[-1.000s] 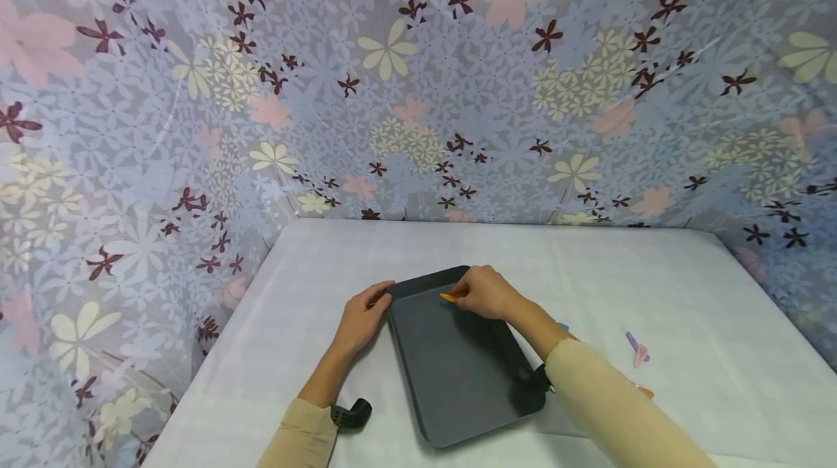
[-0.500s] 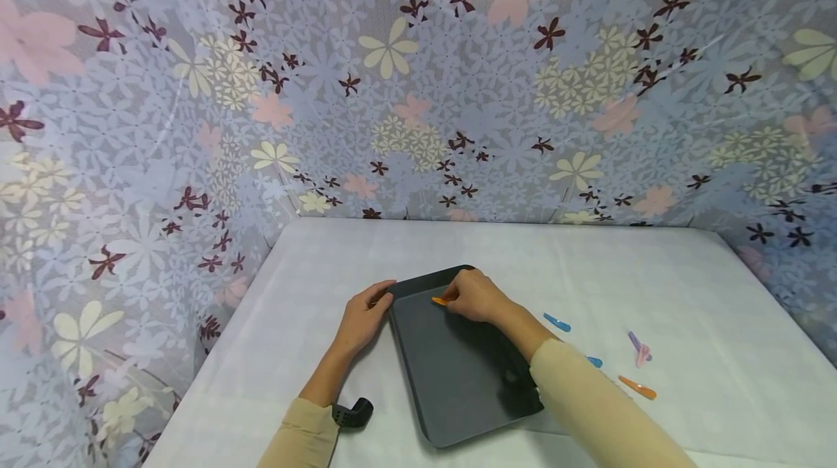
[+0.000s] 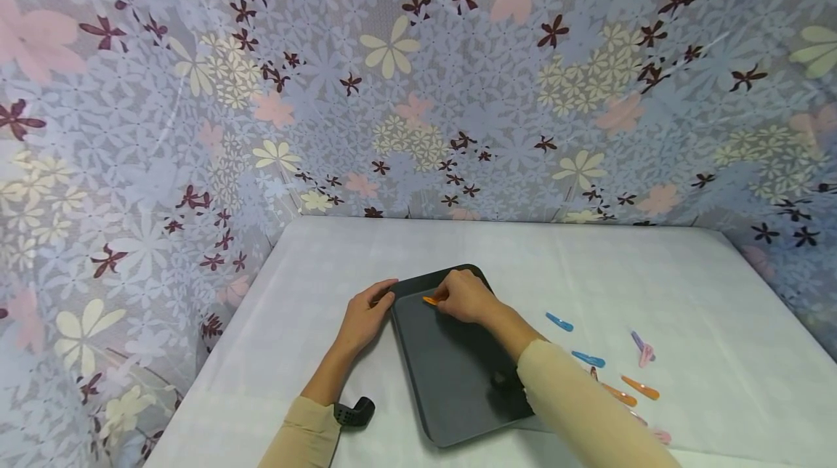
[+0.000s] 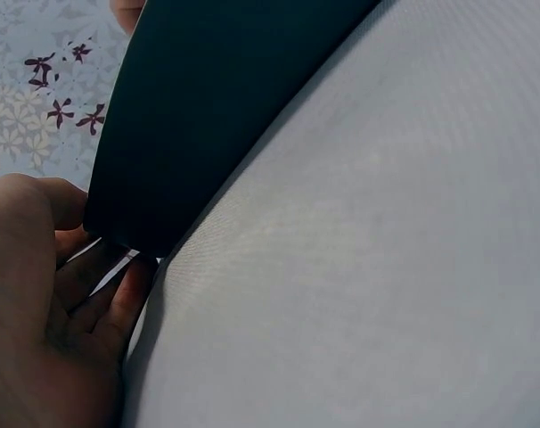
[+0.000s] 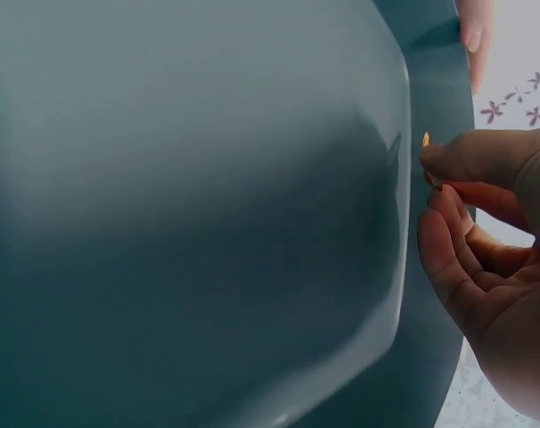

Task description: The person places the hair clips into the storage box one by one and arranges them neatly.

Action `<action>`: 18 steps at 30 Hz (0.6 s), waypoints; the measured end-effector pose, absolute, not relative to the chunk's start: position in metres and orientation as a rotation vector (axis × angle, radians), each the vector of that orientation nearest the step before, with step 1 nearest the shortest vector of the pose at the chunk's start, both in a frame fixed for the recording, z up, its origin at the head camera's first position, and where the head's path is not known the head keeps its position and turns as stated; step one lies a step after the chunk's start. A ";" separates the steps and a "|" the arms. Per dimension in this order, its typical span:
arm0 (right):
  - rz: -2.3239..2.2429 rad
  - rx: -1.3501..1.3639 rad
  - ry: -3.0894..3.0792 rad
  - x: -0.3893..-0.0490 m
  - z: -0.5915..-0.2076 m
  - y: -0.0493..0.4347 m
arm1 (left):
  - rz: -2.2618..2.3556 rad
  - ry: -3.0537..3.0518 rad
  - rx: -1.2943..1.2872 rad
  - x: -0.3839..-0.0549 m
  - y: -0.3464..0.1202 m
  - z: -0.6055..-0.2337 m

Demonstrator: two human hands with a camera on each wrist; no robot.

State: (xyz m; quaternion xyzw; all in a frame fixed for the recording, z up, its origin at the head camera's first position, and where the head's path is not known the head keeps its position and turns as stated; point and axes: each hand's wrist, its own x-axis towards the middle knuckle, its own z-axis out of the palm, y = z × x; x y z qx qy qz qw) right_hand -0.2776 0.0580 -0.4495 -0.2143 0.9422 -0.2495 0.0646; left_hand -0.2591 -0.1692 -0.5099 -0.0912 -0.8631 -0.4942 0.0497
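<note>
A dark grey rectangular tray (image 3: 451, 373) lies at a slant on the white table. At its far left corner my left hand (image 3: 366, 314) grips the rim, and the left wrist view shows thumb and fingers around the corner of the tray wall (image 4: 190, 107). Over the far end of the tray, my right hand (image 3: 464, 296) pinches an orange hair clip (image 3: 429, 301) between thumb and fingers. Only the tip of that clip (image 5: 426, 140) shows in the right wrist view; the rest is hidden by the fingers.
Right of the tray lie blue hair clips (image 3: 559, 321), orange ones (image 3: 640, 387), a pink clip (image 3: 647, 354) crossing a purple one (image 3: 637, 339), and another pink clip (image 3: 662, 437) partly behind my right sleeve (image 3: 588, 410). A flowered cloth (image 3: 418, 90) hangs behind the table.
My right hand has moved left along the tray's far end with the orange hair clip. More clips have come into view beside the right sleeve. My left hand stays on the tray corner.
</note>
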 end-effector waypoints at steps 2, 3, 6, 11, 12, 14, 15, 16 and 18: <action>-0.760 -0.648 2.843 -0.277 -0.451 0.057 | -1.504 -2.629 -0.281 -0.259 -0.169 -0.510; -0.766 -0.646 2.839 -0.277 -0.452 0.056 | -1.503 -2.629 -0.283 -0.259 -0.169 -0.510; -0.775 -0.644 2.833 -0.277 -0.454 0.055 | -1.501 -2.634 -0.267 -0.259 -0.169 -0.510; -0.774 -0.648 2.823 -0.278 -0.453 0.051 | -1.495 -2.632 -0.274 -0.259 -0.169 -0.510; -0.776 -0.655 2.821 -0.278 -0.453 0.051 | -1.497 -2.631 -0.276 -0.259 -0.169 -0.510; -0.773 -0.667 2.824 -0.277 -0.453 0.050 | -1.500 -2.632 -0.278 -0.259 -0.170 -0.511; -0.764 -0.685 2.831 -0.277 -0.454 0.049 | -1.502 -2.633 -0.279 -0.259 -0.170 -0.510; -0.762 -0.694 2.834 -0.278 -0.454 0.049 | -1.505 -2.632 -0.284 -0.259 -0.170 -0.510; -0.761 -0.705 2.840 -0.278 -0.454 0.048 | -1.512 -2.630 -0.288 -0.258 -0.170 -0.509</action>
